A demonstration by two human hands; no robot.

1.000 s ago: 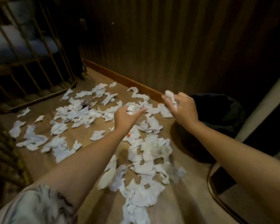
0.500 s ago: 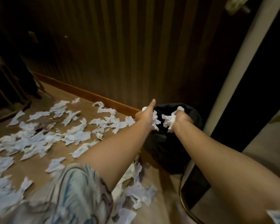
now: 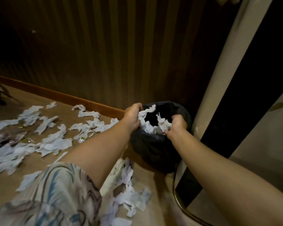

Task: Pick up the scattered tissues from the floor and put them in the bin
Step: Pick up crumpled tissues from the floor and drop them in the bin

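A tan floor (image 3: 75, 101) meets a dark, vertically ribbed wall (image 3: 121, 54) along an orange-brown wooden skirting board (image 3: 59, 95). Against that wall stands the round bin (image 3: 155, 149), lined with a crinkled, glossy black bag. Both hands are over its mouth: the left hand (image 3: 133, 115) curls round a crumpled white tissue wad (image 3: 146, 123) at the near-left rim, and the right hand (image 3: 176, 126) clutches another ragged wad (image 3: 164, 124) at the right rim. Left of the bin, torn, wrinkled white tissues (image 3: 54, 142) lie scattered over the floor; more lie in front of it (image 3: 131, 198). A pale door frame (image 3: 227, 75) rises right of the bin.
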